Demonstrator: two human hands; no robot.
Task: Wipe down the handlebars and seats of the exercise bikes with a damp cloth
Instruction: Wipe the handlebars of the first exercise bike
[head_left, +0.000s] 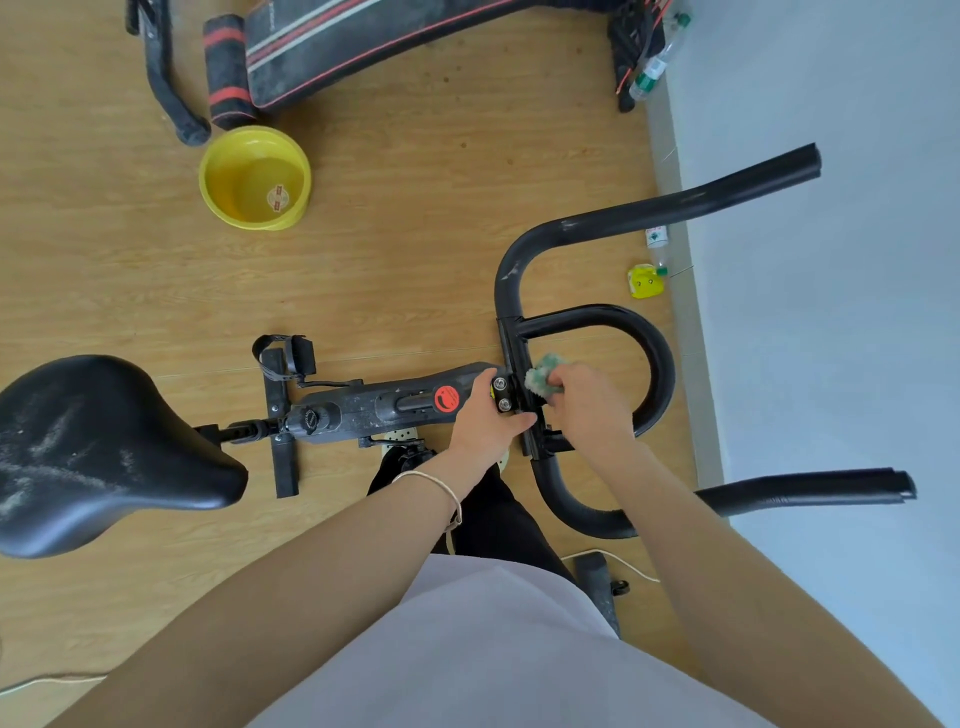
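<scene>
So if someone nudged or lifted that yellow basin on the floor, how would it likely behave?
The yellow basin seems to hold water, so a shove would probably slosh it. It looks like thin plastic, so likely light itself but heavier filled. Its wide, low shape on the floor suggests it would slide rather than tip.

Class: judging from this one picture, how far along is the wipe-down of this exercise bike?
Done: nothing clearly; the handlebars show no obvious change. In hand: the right hand presses a green cloth at the handlebar clamp while the left hand steadies the frame. Left: the seat, still dusty with pale streaks.
</scene>
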